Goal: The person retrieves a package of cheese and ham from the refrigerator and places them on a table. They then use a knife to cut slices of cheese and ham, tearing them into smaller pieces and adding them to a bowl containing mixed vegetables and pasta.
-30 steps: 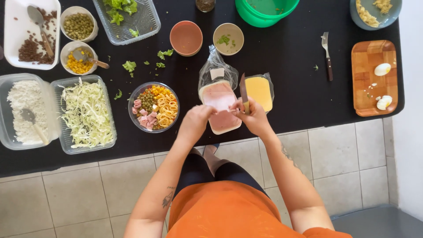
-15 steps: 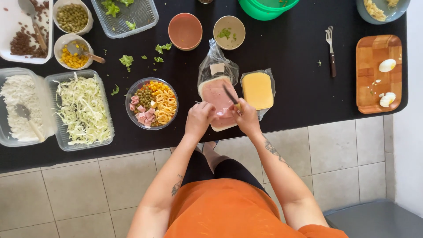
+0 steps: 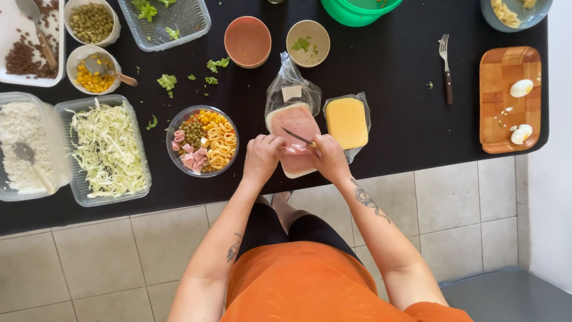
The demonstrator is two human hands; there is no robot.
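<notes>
A stack of pink ham slices (image 3: pixel 296 122) lies half out of a clear plastic bag (image 3: pixel 290 80) on the black counter (image 3: pixel 393 101). My left hand (image 3: pixel 262 156) pinches a piece of ham at the stack's near end. My right hand (image 3: pixel 326 158) grips a small knife (image 3: pixel 298 137) whose blade lies flat across the ham, tip pointing up and left. A block of yellow cheese slices (image 3: pixel 347 122) sits on its wrapper just right of the ham. Left of my hands stands a glass bowl (image 3: pixel 202 141) with peas, corn, pasta rings and rolled ham pieces.
Tubs of shredded cabbage (image 3: pixel 107 149) and white rice (image 3: pixel 21 140), cups of corn (image 3: pixel 89 68) and peas (image 3: pixel 90 22), a lettuce tray (image 3: pixel 179 21), two small bowls (image 3: pixel 248 42), a green bowl (image 3: pixel 357 11), a fork (image 3: pixel 445 67), and a wooden board with egg pieces (image 3: pixel 509 98).
The knife went from held upright over the cheese's edge to lying across the ham. Both hands closed together over the near end of the ham stack.
</notes>
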